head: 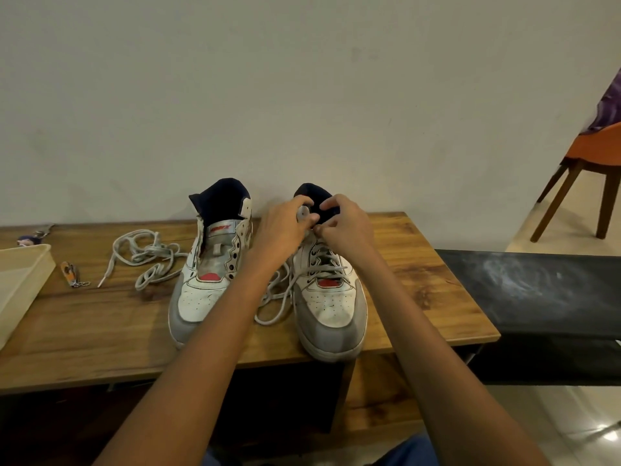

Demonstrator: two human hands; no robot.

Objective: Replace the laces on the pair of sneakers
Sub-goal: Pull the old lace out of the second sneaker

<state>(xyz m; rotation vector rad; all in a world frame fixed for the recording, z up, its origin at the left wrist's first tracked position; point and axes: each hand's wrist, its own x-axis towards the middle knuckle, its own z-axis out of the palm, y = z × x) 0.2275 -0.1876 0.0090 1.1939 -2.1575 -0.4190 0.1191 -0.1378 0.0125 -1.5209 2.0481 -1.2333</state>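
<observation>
While both hands worked at the collar: the left hand [285, 223] and right hand [342, 223] met at the top of the right sneaker [331, 297], fingers curled in against its tongue and upper eyelets.
Left fingers: bent round the tongue's top, gripping it.
Right fingers: pinched together at the top eyelets, apparently on the lace [279, 297]; the exact contact was too small to tell.
Right sneaker: stood near the front edge of the wooden table [437, 280], toe toward the person, still partly laced, with slack loops lying between the two shoes.
Left sneaker [208, 280]: stood just beside it, eyelets bare, tongue upright.
Loose lace [144, 257]: lay in a tangle on the table left of the left sneaker, apart from it.
Other things: a nail clipper [70, 274] and a pale tray [20, 280] sat at the far left.
Step, as judged: the lacing at the top eyelets was being worked.
Risk one: the slack loops could knot if one end were pulled hard.
Risk two: the toe sat near the table edge, so a tug toward the person might tip the shoe off.
Risk three: a frayed lace tip could jam in an eyelet.
</observation>
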